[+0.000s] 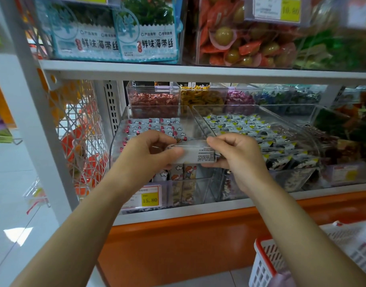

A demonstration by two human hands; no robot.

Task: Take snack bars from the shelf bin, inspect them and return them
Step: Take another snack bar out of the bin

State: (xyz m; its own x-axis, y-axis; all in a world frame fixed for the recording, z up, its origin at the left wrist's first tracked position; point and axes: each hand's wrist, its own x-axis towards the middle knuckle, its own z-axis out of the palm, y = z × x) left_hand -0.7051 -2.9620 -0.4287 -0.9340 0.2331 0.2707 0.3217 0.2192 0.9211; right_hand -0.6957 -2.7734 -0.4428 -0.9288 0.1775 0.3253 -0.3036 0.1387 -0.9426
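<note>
- Head view: two bare forearms reach forward toward a white metal store shelf (pixel 178 74).
- Left hand (pixel 149 156) and right hand (pixel 234 154) together hold a small stack of white-wrapped snack bars (pixel 195 153), each hand pinching one end, with fine printed text facing the camera.
- Held bars hover just in front of a clear plastic shelf bin (pixel 124 129) that is filled with more white snack bars (pixel 155 126) carrying red and cartoon markings.
- Neighbouring clear bin (pixel 292 121) to the right holds grey and yellow wrapped sweets.
- Yellow price tag (pixel 150 199) reading 15.80 sits on the shelf edge below the hands.
- White and red plastic basket (pixel 267 264) stands at lower right.
</note>
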